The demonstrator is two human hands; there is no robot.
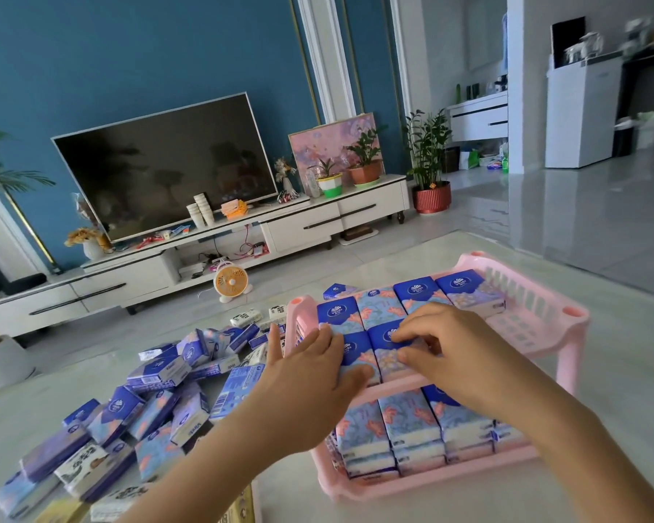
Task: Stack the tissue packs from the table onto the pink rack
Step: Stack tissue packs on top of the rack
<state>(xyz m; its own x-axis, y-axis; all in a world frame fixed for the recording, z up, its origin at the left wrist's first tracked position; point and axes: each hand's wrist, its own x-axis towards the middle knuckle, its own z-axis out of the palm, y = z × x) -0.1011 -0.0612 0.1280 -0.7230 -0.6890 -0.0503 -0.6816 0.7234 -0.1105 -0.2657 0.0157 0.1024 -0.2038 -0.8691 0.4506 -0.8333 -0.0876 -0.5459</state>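
Observation:
A two-tier pink rack stands on the table at the right. Its lower tier is filled with stacked blue floral tissue packs. On the upper tier lies a back row of several packs and a front row of two. My left hand rests with straight fingers against the front-left pack and the rack's left end. My right hand pinches the pack beside it between thumb and curled fingers. A loose heap of tissue packs covers the table at the left.
The right part of the rack's upper tier holds no packs. One pack lies behind the rack. Beyond the table stand a TV cabinet, a small orange fan on the floor and potted plants.

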